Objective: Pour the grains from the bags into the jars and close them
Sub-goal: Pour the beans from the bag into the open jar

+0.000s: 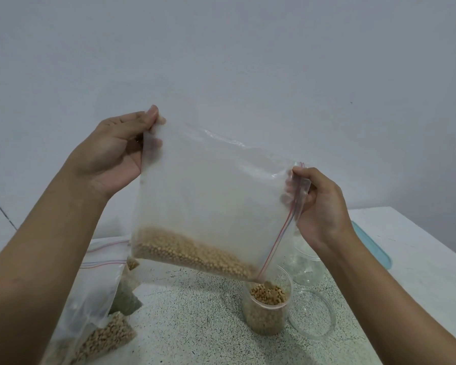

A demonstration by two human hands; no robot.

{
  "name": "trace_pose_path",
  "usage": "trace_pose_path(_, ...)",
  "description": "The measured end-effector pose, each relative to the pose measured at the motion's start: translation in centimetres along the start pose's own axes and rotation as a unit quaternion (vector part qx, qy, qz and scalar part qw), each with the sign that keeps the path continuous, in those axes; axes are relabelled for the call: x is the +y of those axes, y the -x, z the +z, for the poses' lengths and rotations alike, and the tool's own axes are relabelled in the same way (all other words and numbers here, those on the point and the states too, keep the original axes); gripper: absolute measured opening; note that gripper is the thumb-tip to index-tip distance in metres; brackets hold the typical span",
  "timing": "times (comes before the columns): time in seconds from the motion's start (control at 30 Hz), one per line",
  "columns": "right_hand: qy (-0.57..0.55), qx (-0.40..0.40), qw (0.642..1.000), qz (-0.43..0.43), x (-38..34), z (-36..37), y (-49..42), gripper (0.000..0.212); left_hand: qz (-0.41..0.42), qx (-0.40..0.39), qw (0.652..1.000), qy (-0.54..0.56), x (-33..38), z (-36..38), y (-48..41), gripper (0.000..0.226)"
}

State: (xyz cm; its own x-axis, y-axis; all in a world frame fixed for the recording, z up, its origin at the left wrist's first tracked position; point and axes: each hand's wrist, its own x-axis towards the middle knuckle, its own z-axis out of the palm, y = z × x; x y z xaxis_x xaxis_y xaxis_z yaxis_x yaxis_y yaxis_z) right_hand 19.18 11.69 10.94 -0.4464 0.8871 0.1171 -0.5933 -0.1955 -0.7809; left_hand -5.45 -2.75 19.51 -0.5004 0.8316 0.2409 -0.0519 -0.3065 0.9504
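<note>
A clear zip bag [211,191] hangs tilted in front of me, with tan round grains [192,252] heaped along its lower edge. My left hand [111,156] pinches its upper left corner. My right hand [319,206] pinches the zip edge with the red and blue strip. The bag's lowest corner points into an open clear jar [267,309], which holds the same tan grains nearly to its rim. Grains are dropping from that corner into the jar.
Several other zip bags [100,299] with green and tan grains lie at the left on the speckled counter [190,320]. A clear lid [312,313] lies right of the jar, an empty clear jar [307,270] behind it, a teal lid [371,246] at the right.
</note>
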Motion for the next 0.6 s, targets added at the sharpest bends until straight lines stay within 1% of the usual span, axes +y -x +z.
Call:
trace_pose_path(0.17,-0.001,0.002,1.000,-0.001,0.0,-0.1,-0.4,0.029,-0.001,-0.004,1.000,0.000,-0.1,-0.1,-0.4,0.029)
trace_pose_path(0.3,0.000,0.006,1.000,0.001,0.0,-0.2,-0.7,0.033,-0.003,-0.005,1.000,0.001,-0.3,0.0,-0.7,0.027)
trace_pose_path(0.6,0.005,0.009,1.000,-0.008,-0.2,-0.7,-1.0,0.031,-0.002,-0.013,1.000,0.004,-0.6,0.5,-1.1,0.024)
